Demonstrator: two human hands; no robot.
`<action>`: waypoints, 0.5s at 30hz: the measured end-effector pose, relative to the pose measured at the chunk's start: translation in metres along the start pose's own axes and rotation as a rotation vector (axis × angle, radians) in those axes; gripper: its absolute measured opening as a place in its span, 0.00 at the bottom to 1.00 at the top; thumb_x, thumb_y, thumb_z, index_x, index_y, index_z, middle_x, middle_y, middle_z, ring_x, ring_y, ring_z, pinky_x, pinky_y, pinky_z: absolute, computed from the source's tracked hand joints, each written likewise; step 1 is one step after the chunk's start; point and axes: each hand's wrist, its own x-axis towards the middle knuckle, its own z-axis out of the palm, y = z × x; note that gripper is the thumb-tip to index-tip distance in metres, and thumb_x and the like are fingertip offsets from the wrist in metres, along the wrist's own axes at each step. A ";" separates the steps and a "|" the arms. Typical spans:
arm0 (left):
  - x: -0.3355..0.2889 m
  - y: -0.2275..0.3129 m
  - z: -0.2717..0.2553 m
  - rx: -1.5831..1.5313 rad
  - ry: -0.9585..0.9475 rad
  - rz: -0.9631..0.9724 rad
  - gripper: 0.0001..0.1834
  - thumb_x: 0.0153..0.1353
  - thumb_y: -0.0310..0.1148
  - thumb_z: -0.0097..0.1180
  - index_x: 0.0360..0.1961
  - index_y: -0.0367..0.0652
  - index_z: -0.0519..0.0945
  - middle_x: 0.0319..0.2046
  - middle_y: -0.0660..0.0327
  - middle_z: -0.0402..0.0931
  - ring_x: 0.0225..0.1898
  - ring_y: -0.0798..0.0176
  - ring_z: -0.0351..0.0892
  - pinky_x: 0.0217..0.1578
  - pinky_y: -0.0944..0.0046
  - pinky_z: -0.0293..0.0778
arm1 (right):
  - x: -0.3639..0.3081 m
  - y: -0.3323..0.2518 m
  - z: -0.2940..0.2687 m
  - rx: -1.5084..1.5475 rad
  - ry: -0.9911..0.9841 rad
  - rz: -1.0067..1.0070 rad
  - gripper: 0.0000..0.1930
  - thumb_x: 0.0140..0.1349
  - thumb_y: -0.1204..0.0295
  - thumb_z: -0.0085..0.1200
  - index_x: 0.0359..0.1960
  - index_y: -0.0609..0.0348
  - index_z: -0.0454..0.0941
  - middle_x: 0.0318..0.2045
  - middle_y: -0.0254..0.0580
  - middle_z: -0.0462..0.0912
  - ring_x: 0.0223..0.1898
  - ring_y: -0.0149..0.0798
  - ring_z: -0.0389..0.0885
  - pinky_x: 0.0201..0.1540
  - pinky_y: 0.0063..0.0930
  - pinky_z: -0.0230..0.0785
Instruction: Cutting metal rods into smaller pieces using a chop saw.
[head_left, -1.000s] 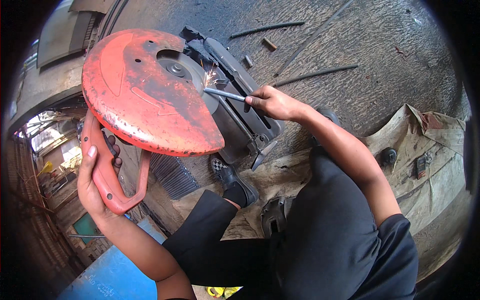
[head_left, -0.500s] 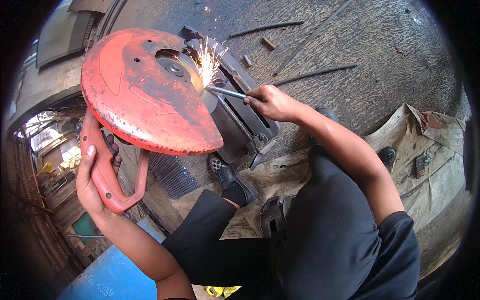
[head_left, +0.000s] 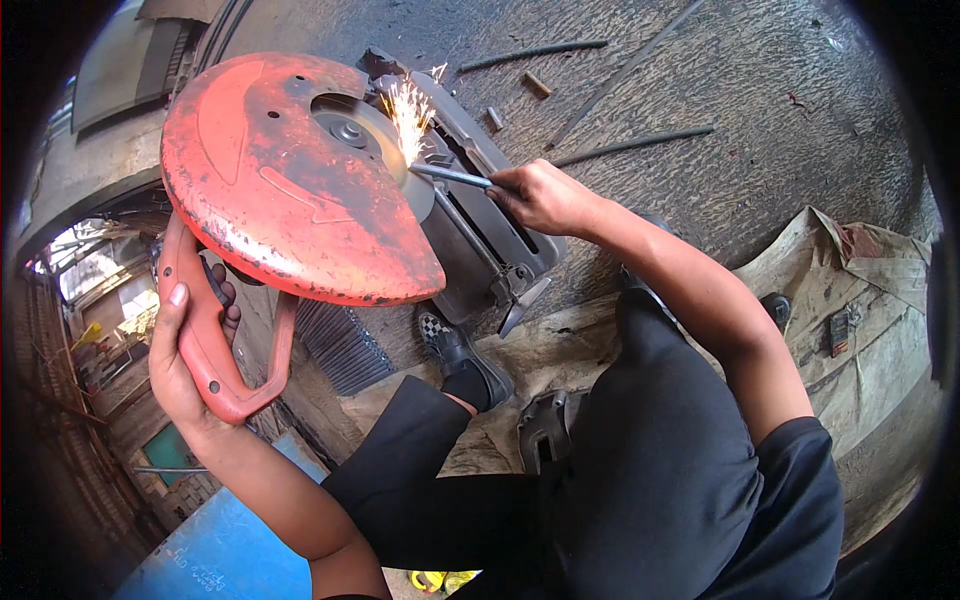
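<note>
The left hand (head_left: 178, 372) was curled around the red looped handle (head_left: 200, 325) of a cut-off saw, its thumb along the outer side and its fingers wrapped behind. The right hand (head_left: 540, 197) pinched one end of a slim grey metal rod (head_left: 452, 176), which reached across the saw's dark metal base (head_left: 538, 255). The rod's other end stood at the rim of the round grey cutting disc (head_left: 419, 196), beside the scuffed red rounded guard (head_left: 290, 200). Orange-white sparks (head_left: 408, 118) sprayed toward the base's far edge; their glare made the exact contact hard to judge. Beyond that edge, a short brown cylinder (head_left: 538, 86) lay on the grey textured floor (head_left: 780, 150). Dark rods (head_left: 345, 350) lay side by side off the base's near edge.
</note>
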 end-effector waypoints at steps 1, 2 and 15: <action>0.002 -0.001 -0.002 0.000 -0.007 0.000 0.31 0.61 0.40 0.59 0.60 0.30 0.68 0.47 0.52 0.77 0.41 0.61 0.78 0.41 0.64 0.73 | 0.000 0.000 0.000 -0.001 -0.001 0.000 0.12 0.65 0.68 0.51 0.33 0.67 0.79 0.24 0.63 0.77 0.29 0.65 0.76 0.33 0.49 0.69; 0.003 -0.001 -0.005 -0.002 -0.007 -0.001 0.31 0.61 0.40 0.59 0.60 0.30 0.68 0.47 0.52 0.77 0.41 0.61 0.78 0.41 0.64 0.73 | 0.000 0.001 0.000 -0.009 0.002 -0.002 0.12 0.65 0.68 0.51 0.32 0.66 0.78 0.23 0.63 0.76 0.29 0.65 0.76 0.32 0.50 0.68; 0.000 0.000 -0.003 0.009 -0.014 0.002 0.31 0.61 0.40 0.59 0.60 0.31 0.68 0.46 0.54 0.77 0.41 0.62 0.78 0.41 0.64 0.73 | 0.005 0.008 0.001 -0.196 0.043 -0.113 0.07 0.62 0.71 0.51 0.32 0.62 0.77 0.22 0.60 0.78 0.29 0.63 0.79 0.33 0.53 0.72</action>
